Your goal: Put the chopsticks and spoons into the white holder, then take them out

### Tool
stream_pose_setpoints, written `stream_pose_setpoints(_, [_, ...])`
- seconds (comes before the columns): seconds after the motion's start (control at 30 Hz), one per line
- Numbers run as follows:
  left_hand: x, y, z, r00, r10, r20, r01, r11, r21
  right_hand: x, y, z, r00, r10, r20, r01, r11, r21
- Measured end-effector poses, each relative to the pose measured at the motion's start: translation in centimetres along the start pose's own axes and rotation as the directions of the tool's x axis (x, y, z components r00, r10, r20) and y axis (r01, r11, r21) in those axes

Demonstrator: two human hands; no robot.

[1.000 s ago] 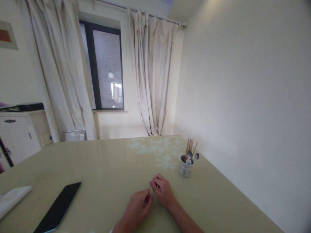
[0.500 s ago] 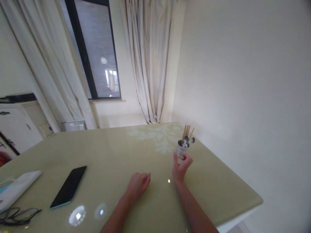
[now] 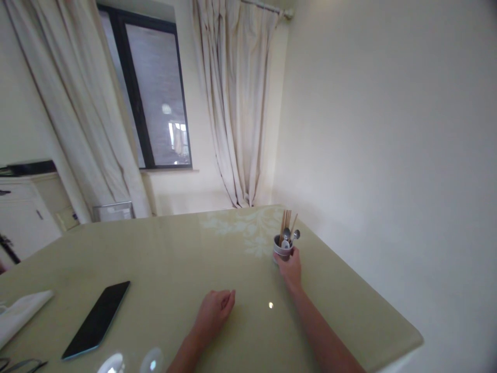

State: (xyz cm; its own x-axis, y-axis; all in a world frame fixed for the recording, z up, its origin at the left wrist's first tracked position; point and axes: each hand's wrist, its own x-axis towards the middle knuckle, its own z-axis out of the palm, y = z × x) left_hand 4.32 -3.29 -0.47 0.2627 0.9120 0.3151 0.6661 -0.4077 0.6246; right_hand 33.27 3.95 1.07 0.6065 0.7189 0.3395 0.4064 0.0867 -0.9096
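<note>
A small white holder (image 3: 282, 248) with wooden chopsticks and metal spoons stands near the table's right edge. My right hand (image 3: 291, 269) is stretched out and wraps around its near side, fingers on the cup. My left hand (image 3: 215, 311) rests on the pale green table (image 3: 174, 264) nearer to me, fingers loosely curled with nothing in them.
A black phone (image 3: 97, 319) lies flat at the left of the table. A white folded cloth (image 3: 21, 313) and glasses (image 3: 15, 365) sit at the left edge. A bare wall runs close along the table's right side; curtains and a window stand behind.
My right hand has left the spot beside my left hand, reached forward to the right and closed around the holder. My left hand stayed on the table.
</note>
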Motion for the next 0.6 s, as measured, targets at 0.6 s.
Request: stream_pose_setpoints(0.6, [-1.8,0.0,-1.1,0.815,0.126,-0.566,-0.145,0.989,0.012,-12.1,-6.3,5.6,0.703,-0.326,0.632,0.042,0.906,0.421])
